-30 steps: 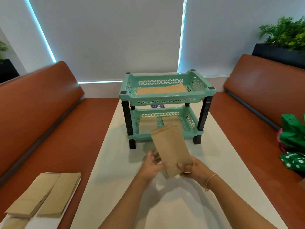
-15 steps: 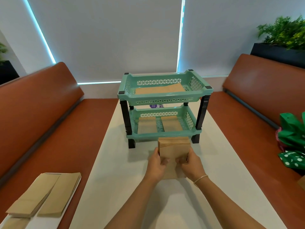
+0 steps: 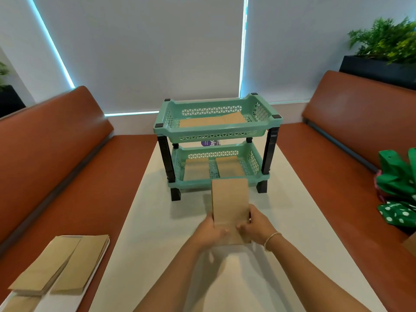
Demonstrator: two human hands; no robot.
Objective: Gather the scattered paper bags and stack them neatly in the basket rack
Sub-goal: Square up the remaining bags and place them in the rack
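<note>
A flat brown paper bag (image 3: 230, 206) sits at centre frame, over the white worktop (image 3: 157, 221), its far edge just before the rack. The left hand (image 3: 210, 231) at 7 o'clock and the right hand (image 3: 256, 226) at 5 o'clock each have their grip closed on its near end. The teal basket rack (image 3: 216, 143) stands at 12 o'clock with bags on both tiers. More bags (image 3: 60, 264) lie at 8 o'clock.

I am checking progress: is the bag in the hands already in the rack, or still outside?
Outside. The bag is gripped by left hand and right hand over the table, in front of the rack.
</note>
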